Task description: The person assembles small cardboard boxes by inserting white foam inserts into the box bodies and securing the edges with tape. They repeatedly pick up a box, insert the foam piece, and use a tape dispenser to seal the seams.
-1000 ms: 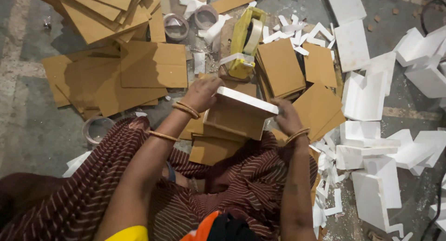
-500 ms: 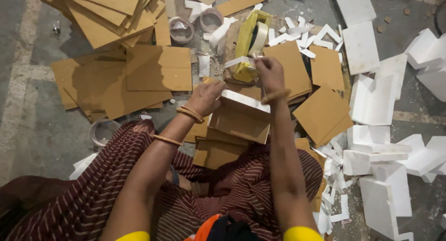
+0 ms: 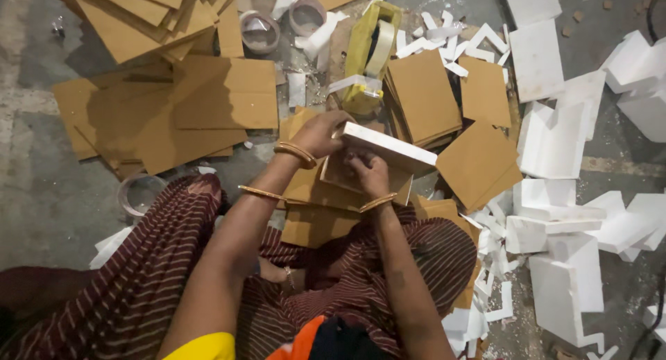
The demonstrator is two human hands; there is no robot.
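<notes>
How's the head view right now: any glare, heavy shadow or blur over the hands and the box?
Head view: sharp in the middle, left hand and right hand on the box clear, no motion blur; white foam pieces at right glare bright, detail washed out; lower left floor falls into shadow; edges bend slightly from the wide lens.

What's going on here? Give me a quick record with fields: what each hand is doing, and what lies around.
Left hand: grips the far left corner of the box.
Right hand: presses on the near face of the box.
Box: small cardboard box with a white foam slab on top, held over the lap.
Tape dispenser: yellow, just beyond the box.
Cardboard sheets: brown, piled to the left.
Foam pieces: white, scattered to the right.
Tape rolls: on the floor, far side.
</notes>
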